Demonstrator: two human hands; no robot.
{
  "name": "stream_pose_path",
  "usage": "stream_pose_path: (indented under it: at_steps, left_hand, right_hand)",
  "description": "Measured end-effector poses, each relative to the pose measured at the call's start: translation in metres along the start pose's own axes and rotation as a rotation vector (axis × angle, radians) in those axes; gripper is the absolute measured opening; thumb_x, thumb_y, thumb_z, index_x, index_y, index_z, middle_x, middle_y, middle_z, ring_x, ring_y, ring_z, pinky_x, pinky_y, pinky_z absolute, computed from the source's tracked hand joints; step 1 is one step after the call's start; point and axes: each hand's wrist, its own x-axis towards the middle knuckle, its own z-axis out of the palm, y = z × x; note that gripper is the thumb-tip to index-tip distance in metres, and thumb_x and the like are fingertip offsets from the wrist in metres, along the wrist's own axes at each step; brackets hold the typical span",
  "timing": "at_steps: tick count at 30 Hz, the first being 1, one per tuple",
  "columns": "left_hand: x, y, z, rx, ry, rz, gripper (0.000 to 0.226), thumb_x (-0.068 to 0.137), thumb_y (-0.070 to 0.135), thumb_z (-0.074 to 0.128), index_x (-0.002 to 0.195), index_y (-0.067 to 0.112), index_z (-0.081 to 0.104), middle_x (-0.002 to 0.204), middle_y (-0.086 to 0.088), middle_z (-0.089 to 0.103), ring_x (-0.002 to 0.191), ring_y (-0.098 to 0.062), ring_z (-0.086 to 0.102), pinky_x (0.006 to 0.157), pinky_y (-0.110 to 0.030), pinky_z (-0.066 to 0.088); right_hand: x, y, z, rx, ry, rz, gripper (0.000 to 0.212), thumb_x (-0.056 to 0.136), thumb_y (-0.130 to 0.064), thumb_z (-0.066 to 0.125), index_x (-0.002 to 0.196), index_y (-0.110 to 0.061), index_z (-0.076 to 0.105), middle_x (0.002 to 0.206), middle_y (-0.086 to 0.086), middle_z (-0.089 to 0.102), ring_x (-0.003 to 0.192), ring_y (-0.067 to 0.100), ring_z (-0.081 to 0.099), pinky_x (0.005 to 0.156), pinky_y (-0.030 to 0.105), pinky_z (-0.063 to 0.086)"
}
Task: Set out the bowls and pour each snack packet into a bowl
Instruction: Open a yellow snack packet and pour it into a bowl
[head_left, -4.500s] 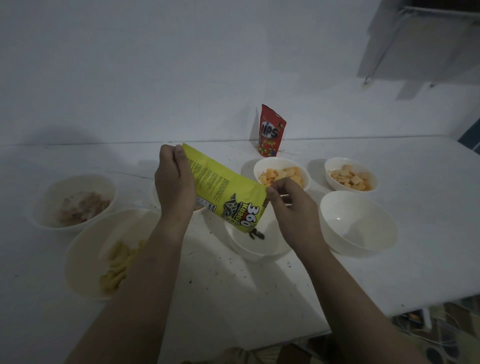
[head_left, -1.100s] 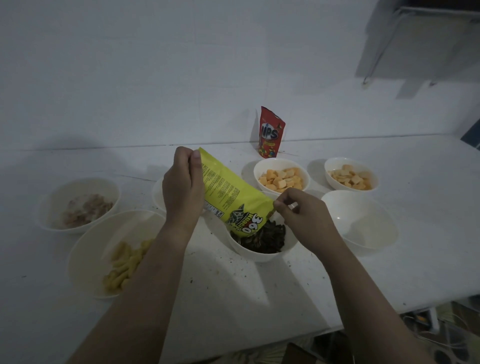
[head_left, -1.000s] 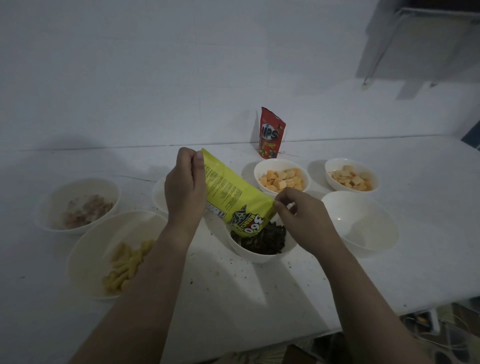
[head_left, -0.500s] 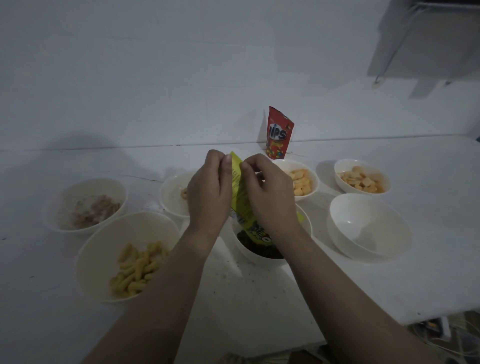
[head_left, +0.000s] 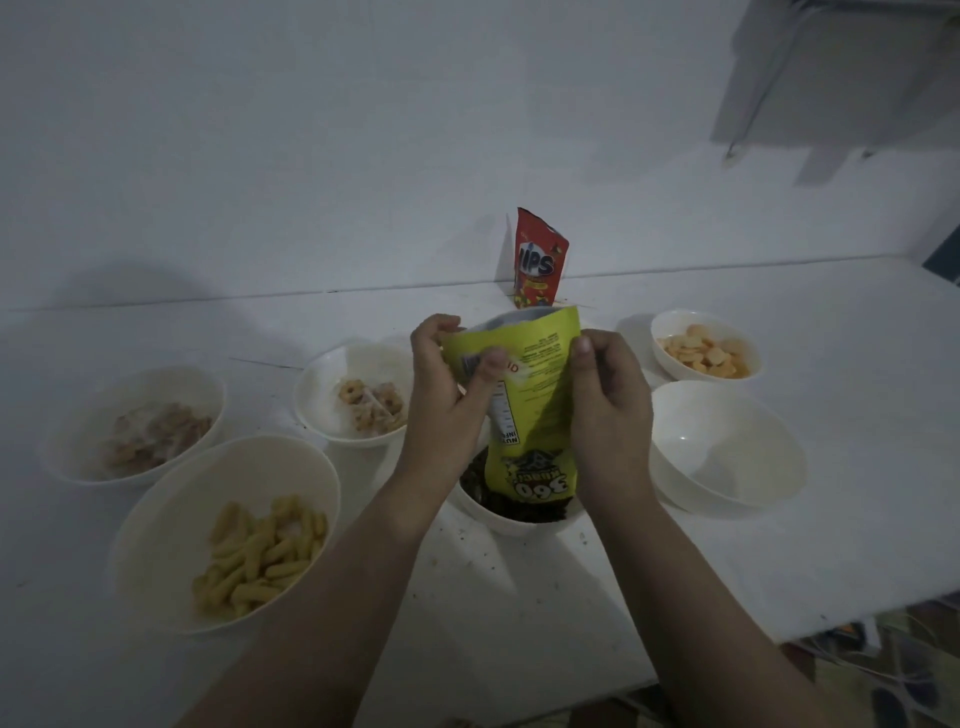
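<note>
Hands grip the yellow snack packet (head_left: 530, 410) upside down over the centre bowl (head_left: 511, 519) of dark snacks: left hand (head_left: 449, 400) and right hand (head_left: 610, 410) each clamp an edge. At eight o'clock a bowl (head_left: 156, 519) holds yellow sticks; at three o'clock a white bowl (head_left: 727, 452) sits empty. At twelve o'clock a red packet (head_left: 539, 260) stands by the wall.

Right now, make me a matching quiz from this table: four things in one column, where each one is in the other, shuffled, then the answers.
1. yellow packet
2. red packet
3. empty bowl
4. bowl of yellow sticks

A. standing at the wall
B. nearest on the left
C. upside down over the middle bowl, held by both hands
D. right of the middle bowl

Pairs: 1-C, 2-A, 3-D, 4-B
</note>
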Motion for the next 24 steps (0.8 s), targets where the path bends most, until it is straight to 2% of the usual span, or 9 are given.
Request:
stream_pose_path:
  at_steps: [2,4,7,10,12,15,18,21,24]
  left_hand:
    - [-0.001,0.003,0.005,-0.187,-0.067,-0.145,0.041,0.091,0.04,0.051,0.125,0.025,0.034,0.106,0.001,0.065,0.086,0.003,0.068,0.069,-0.015,0.053]
    - [-0.001,0.002,0.009,-0.274,-0.033,-0.181,0.044,0.087,0.043,0.055,0.124,0.027,0.037,0.102,0.005,0.069,0.087,-0.004,0.071,0.073,-0.023,0.056]
    - [0.002,0.007,0.014,-0.247,-0.02,-0.12,0.048,0.081,0.047,0.059,0.12,0.028,0.04,0.099,0.006,0.069,0.086,-0.005,0.071,0.072,-0.023,0.055]
    - [0.005,0.018,0.018,-0.19,-0.037,-0.019,0.041,0.083,0.045,0.058,0.114,0.023,0.041,0.093,0.007,0.065,0.081,-0.002,0.069,0.066,-0.018,0.053]
    - [0.008,0.022,0.019,-0.141,-0.049,0.04,0.038,0.084,0.041,0.058,0.11,0.021,0.039,0.088,0.007,0.063,0.077,0.0,0.068,0.063,-0.016,0.051]
    - [0.009,0.026,0.021,-0.088,-0.062,0.082,0.034,0.084,0.038,0.062,0.105,0.024,0.04,0.081,0.014,0.066,0.074,0.002,0.067,0.06,-0.013,0.049]
    - [0.01,0.027,0.022,-0.076,-0.009,0.13,0.03,0.08,0.036,0.067,0.094,0.027,0.041,0.077,0.025,0.066,0.07,0.005,0.065,0.058,-0.01,0.046]
    - [0.014,0.023,0.022,-0.068,0.027,0.115,0.031,0.078,0.033,0.075,0.088,0.028,0.046,0.076,0.019,0.069,0.07,0.001,0.067,0.06,-0.016,0.05]
    - [0.015,0.014,0.019,-0.201,-0.09,0.012,0.027,0.081,0.015,0.075,0.098,0.022,0.055,0.089,0.009,0.075,0.083,-0.011,0.073,0.067,-0.025,0.057]
  right_hand:
    - [-0.002,0.0,-0.003,0.048,-0.003,0.037,0.02,0.103,-0.026,0.046,0.094,-0.017,0.061,0.089,0.006,0.068,0.076,0.005,0.06,0.062,0.015,0.047]
    - [-0.002,-0.003,-0.006,0.07,-0.005,0.039,0.018,0.104,-0.025,0.045,0.101,-0.018,0.061,0.092,-0.003,0.068,0.079,-0.002,0.06,0.065,0.01,0.047]
    - [0.0,-0.006,-0.013,0.094,-0.044,0.054,0.026,0.105,-0.032,0.038,0.119,-0.023,0.058,0.111,-0.013,0.065,0.097,-0.011,0.06,0.076,0.007,0.047]
    - [-0.004,-0.007,-0.017,0.149,-0.179,0.121,0.037,0.104,-0.043,0.03,0.124,-0.027,0.057,0.117,-0.01,0.067,0.108,-0.002,0.062,0.084,0.014,0.051]
    - [-0.004,-0.006,-0.021,0.171,-0.153,0.091,0.039,0.103,-0.043,0.03,0.13,-0.027,0.053,0.122,-0.01,0.064,0.113,0.0,0.06,0.089,0.017,0.052]
    - [-0.002,-0.009,-0.026,0.238,-0.18,0.106,0.03,0.102,-0.035,0.043,0.125,-0.022,0.057,0.116,-0.004,0.069,0.107,0.007,0.065,0.082,0.02,0.053]
    - [0.001,-0.01,-0.026,0.292,-0.119,0.105,0.024,0.097,-0.023,0.057,0.116,-0.009,0.062,0.108,0.008,0.072,0.099,0.019,0.07,0.079,0.027,0.057]
    - [0.008,-0.008,-0.027,0.397,-0.045,0.132,0.019,0.094,-0.014,0.063,0.106,0.0,0.066,0.098,0.012,0.074,0.089,0.025,0.07,0.077,0.035,0.058]
    - [0.013,-0.007,-0.03,0.507,-0.032,0.158,0.011,0.093,-0.009,0.063,0.1,-0.001,0.067,0.092,0.008,0.075,0.085,0.022,0.071,0.072,0.032,0.058]
